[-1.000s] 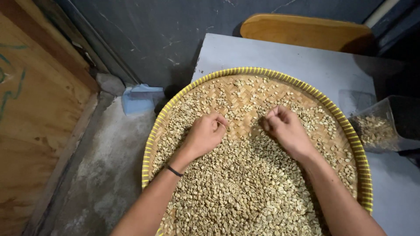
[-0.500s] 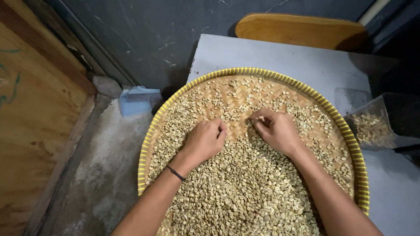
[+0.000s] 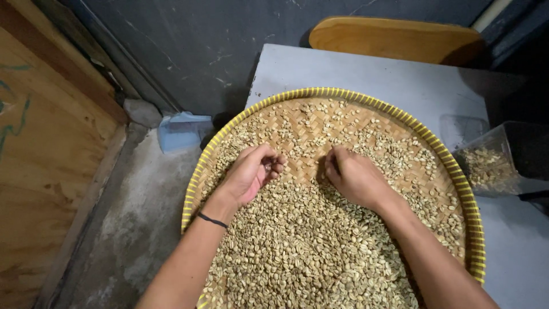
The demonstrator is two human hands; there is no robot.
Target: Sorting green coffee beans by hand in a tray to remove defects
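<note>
Pale green beans fill a woven tray on the grey bench. The left hand curls half-closed around a few; the right hand pinches among them — a careless sweep could scatter beans over the yellow rim.

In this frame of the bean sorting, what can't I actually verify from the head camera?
- Head view: whether the left hand holds any beans; its curled fingers hide the palm.
- Head view: what the right hand pinches; its fingertips are turned under.
- Head view: the near part of the woven tray, cut off by the bottom edge.
- Head view: the plastic container, partly cut off at the right edge.
</note>
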